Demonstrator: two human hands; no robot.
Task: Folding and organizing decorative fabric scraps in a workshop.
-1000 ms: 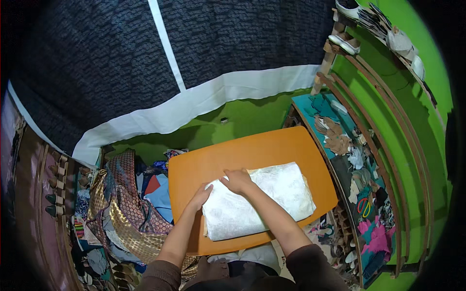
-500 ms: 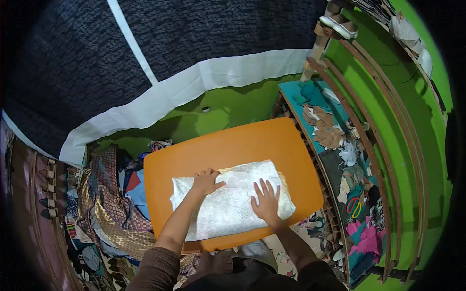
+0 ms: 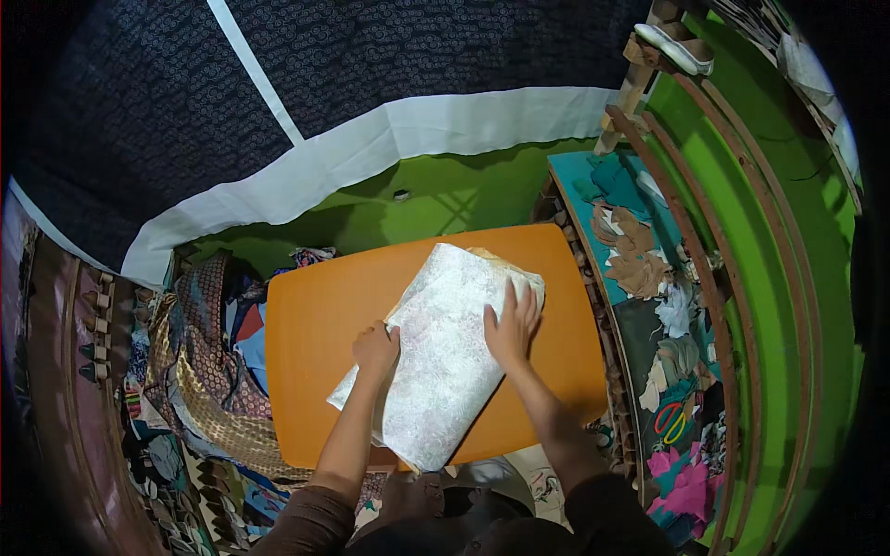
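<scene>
A folded piece of white, faintly patterned fabric point(image 3: 445, 343) lies slantwise on the orange table point(image 3: 324, 306). A yellowish layer shows at its far edge, and its near corner hangs over the table's front edge. My left hand point(image 3: 376, 348) is at the fabric's left edge, its fingers curled in and closed on that edge; the fingertips are partly hidden. On the right part of the fabric my right hand point(image 3: 512, 326) lies flat, fingers spread and thumb apart.
Patterned and gold cloth point(image 3: 222, 380) is heaped left of the table. To the right, a low bench point(image 3: 579, 199) carries scraps and scissors point(image 3: 669, 422) with red and yellow handles. Wooden rails point(image 3: 742, 278) line the green wall; a dark curtain point(image 3: 399, 46) hangs behind.
The fabric has turned counter-clockwise, from lying along the table to slanting across it. My left hand has shifted to its left edge; my right hand has moved slightly farther away with the fabric.
</scene>
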